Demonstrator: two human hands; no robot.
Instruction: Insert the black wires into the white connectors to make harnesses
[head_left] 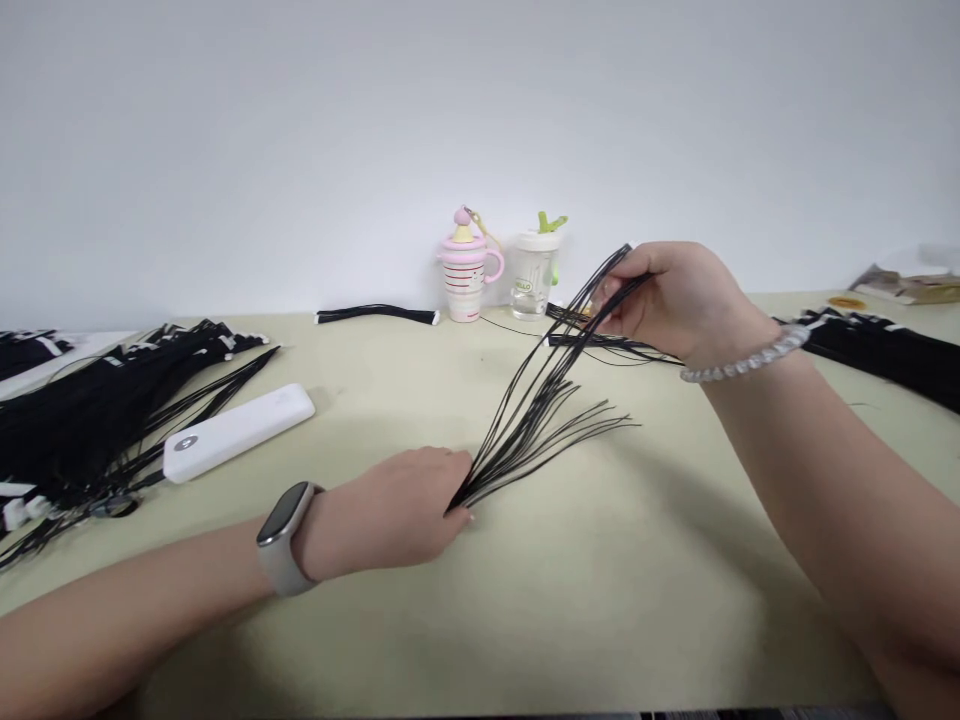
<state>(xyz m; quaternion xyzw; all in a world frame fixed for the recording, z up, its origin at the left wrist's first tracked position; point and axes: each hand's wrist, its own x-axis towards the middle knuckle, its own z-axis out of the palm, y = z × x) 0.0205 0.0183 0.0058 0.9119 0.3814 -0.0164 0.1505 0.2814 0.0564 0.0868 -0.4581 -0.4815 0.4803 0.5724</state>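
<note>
A bundle of thin black wires point(529, 430) stretches between my two hands above the table. My left hand point(401, 505), with a grey watch band at its wrist, is closed around one end of the bundle. Higher up and to the right, my right hand point(660, 295) pinches the other part of the wires between thumb and fingers. Several loose wire ends fan out to the right below it. A small white tip shows at the right hand's fingertips. Behind the right hand, more black wires with a white connector point(551, 341) lie on the table.
On the left lie a heap of black wire harnesses point(82, 400) and a white power bank point(240, 430). One harness point(379, 314) rests near the wall, beside a pink-lidded cup point(463, 285) and a clear cup point(531, 280). More black harnesses point(892, 350) lie on the right.
</note>
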